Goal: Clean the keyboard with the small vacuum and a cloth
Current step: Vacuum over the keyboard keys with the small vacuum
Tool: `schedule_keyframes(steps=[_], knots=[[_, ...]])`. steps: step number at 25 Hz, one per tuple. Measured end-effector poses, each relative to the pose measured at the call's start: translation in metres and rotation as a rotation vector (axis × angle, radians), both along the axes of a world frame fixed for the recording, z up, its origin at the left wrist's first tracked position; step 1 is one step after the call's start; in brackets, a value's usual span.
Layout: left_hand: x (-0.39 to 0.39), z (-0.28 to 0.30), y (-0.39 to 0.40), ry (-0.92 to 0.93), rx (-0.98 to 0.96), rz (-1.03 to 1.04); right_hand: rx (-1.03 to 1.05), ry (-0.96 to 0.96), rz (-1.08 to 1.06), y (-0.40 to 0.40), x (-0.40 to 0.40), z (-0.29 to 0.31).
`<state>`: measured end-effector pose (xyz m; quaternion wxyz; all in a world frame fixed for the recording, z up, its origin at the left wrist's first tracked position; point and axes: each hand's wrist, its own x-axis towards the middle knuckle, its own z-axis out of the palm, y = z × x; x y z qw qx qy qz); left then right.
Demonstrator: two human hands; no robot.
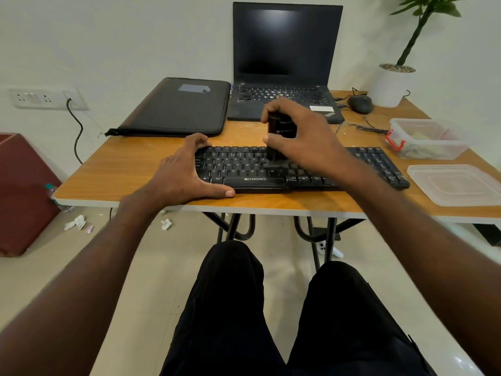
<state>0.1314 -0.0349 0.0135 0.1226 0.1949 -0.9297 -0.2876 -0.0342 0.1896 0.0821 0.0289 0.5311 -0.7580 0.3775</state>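
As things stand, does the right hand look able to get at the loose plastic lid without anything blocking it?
Probably yes. The lid lies flat near the table edge, with open table beyond the keyboard; but the right hand grips the small vacuum.

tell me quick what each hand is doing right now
Left hand: fingers spread, bracing the left end of the keyboard.
Right hand: grips the small vacuum upright on the keys.
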Motion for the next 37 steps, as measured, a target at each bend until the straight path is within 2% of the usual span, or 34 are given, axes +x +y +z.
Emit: schedule_keyframes(steps=[2, 5, 6, 7, 10, 15, 19, 21, 23, 24, 26, 28, 30, 32, 34, 35, 37], knots=[[0.0, -0.001, -0.001, 0.001, 0.004, 0.003, 0.059, -0.022, 0.056, -0.007, 0.004, -0.003], [-0.002, -0.003, -0.003, 0.01, 0.006, 0.003, 0.259, 0.135, -0.173, -0.014, -0.004, 0.003], [-0.002, -0.003, -0.004, 0.006, 0.003, 0.001, 0.256, 0.151, -0.215, -0.017, -0.004, 0.005], [-0.002, -0.003, -0.005, -0.006, -0.007, -0.003, 0.198, 0.11, -0.185, -0.02, -0.001, 0.005], [-0.004, 0.0, -0.004, -0.045, -0.128, -0.02, -0.038, -0.172, 0.033, -0.025, 0.017, -0.002], [-0.029, 0.003, 0.036, 0.145, -0.151, -0.079, -0.127, -0.235, 0.042, -0.022, 0.017, -0.018], [-0.034, -0.016, 0.062, 0.221, -0.406, 0.086, -0.008, -0.094, 0.008, 0.004, -0.003, -0.017], [-0.034, -0.018, 0.063, 0.238, -0.423, 0.117, 0.116, 0.025, -0.085, 0.016, -0.015, -0.013], [-0.034, -0.018, 0.062, 0.239, -0.44, 0.112, 0.148, 0.108, -0.186, 0.022, -0.023, -0.01], [-0.034, -0.018, 0.062, 0.238, -0.449, 0.102, 0.097, 0.102, -0.197, 0.023, -0.022, -0.01], [-0.035, -0.019, 0.062, 0.238, -0.466, 0.086, -0.074, -0.042, -0.117, 0.025, -0.015, -0.014], [-0.034, -0.019, 0.061, 0.23, -0.471, 0.091, -0.101, -0.134, -0.013, 0.028, -0.008, -0.016], [-0.034, -0.019, 0.061, 0.22, -0.471, 0.099, 0.029, -0.05, 0.001, 0.032, -0.011, -0.015], [-0.035, -0.02, 0.062, 0.223, -0.471, 0.101, 0.187, 0.083, -0.107, 0.036, -0.021, -0.005], [-0.035, -0.019, 0.062, 0.228, -0.472, 0.105, 0.241, 0.174, -0.207, 0.04, -0.027, 0.003], [-0.034, -0.019, 0.062, 0.228, -0.472, 0.108, 0.187, 0.137, -0.196, 0.04, -0.028, 0.005], [-0.034, -0.019, 0.062, 0.229, -0.472, 0.113, 0.017, -0.085, -0.093, 0.037, -0.022, 0.005]])
